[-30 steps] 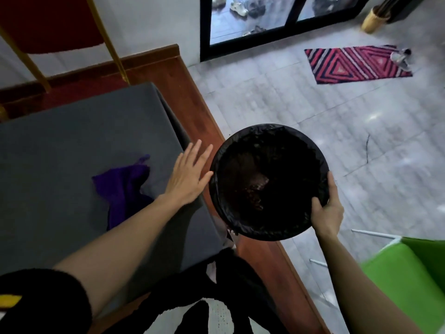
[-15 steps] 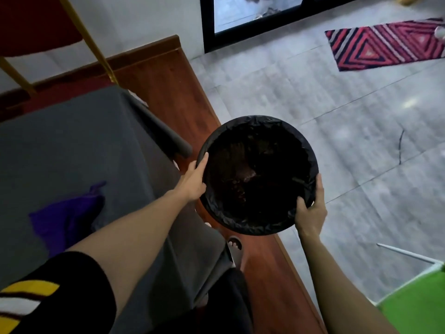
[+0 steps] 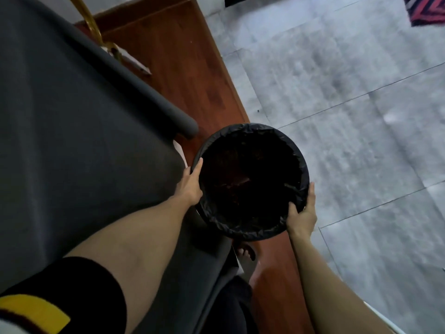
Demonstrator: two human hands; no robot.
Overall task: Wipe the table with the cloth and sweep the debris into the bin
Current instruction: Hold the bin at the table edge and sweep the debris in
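While both hands grip its rim, left hand (image 3: 190, 186) and right hand (image 3: 302, 213) closed on opposite sides, bin (image 3: 250, 138) sits just beside grey counter (image 3: 72, 128); reddish debris inside.

The round bin (image 3: 250, 227), lined with a black bag and holding brownish debris (image 3: 237, 184), sits upright just beside the grey-covered table's (image 3: 72, 121) right edge.

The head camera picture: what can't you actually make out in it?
- Contents of the bin: head view, the inside is too dark beyond a faint reddish-brown patch.
- Whether the bin rests on the floor: its own rim hides its base.
- Fingers of the left hand and right hand: mostly hidden behind the rim.
- Cloth: not in view.
- Rug: cut off by the top right corner.
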